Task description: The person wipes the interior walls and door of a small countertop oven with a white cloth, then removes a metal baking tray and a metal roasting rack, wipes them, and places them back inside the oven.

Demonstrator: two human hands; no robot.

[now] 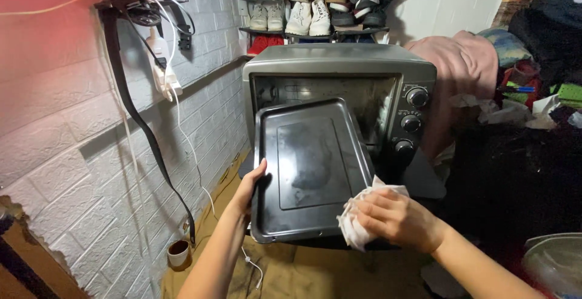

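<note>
Two hands are showing: the left hand (250, 185) and the right hand (397, 217). One tray (309, 165) is being held, and one white cloth (354, 223) is being pressed on its corner. One oven (339, 68) is standing behind, showing three knobs: the top knob (417, 97), the middle knob (410, 123) and the bottom knob (403, 147). One black strap (130, 99) is hanging on the brick wall beside one white power strip (163, 68). One small cup (178, 253) is sitting on the floor. Two shoe shelves (315, 14) are showing; the shoes are overlapping too much for counting.
</note>
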